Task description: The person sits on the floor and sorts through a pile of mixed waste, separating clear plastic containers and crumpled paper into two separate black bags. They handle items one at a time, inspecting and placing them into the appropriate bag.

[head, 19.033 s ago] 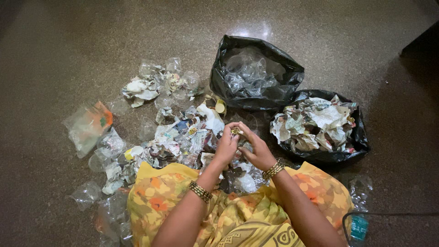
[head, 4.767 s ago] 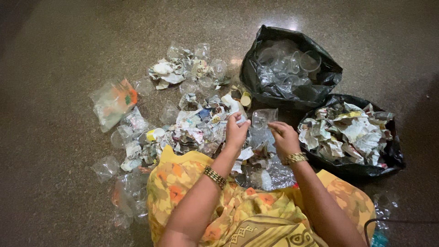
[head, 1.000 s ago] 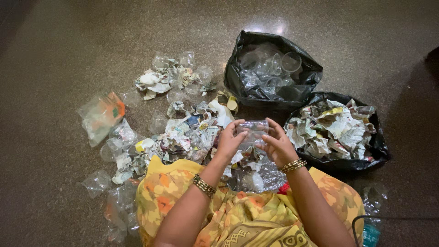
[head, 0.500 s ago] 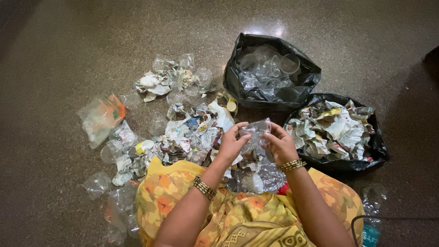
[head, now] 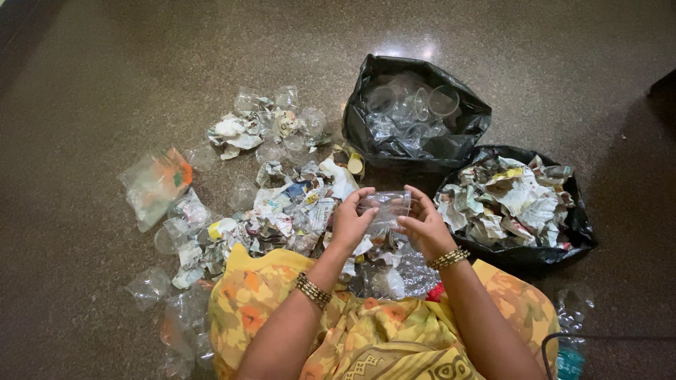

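Both hands have turned the clear plastic cup [head: 384, 206] sideways; the left hand [head: 350, 224] and right hand [head: 423, 226] are pinching its ends, palms facing, above the floor [head: 91, 84].

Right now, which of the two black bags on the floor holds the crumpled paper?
The nearer black bag, beside the right hand, holds crumpled paper. The farther black bag holds clear plastic cups.

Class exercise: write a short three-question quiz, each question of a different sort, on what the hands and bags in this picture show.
1. True or false: both hands hold one clear plastic cup.
2. Which black bag holds crumpled paper? A far bag B near bag
3. Fill in: the mixed litter pile lies on the person's ____ side.

Key: 1 true: left hand, right hand. 2 B. 3 left.
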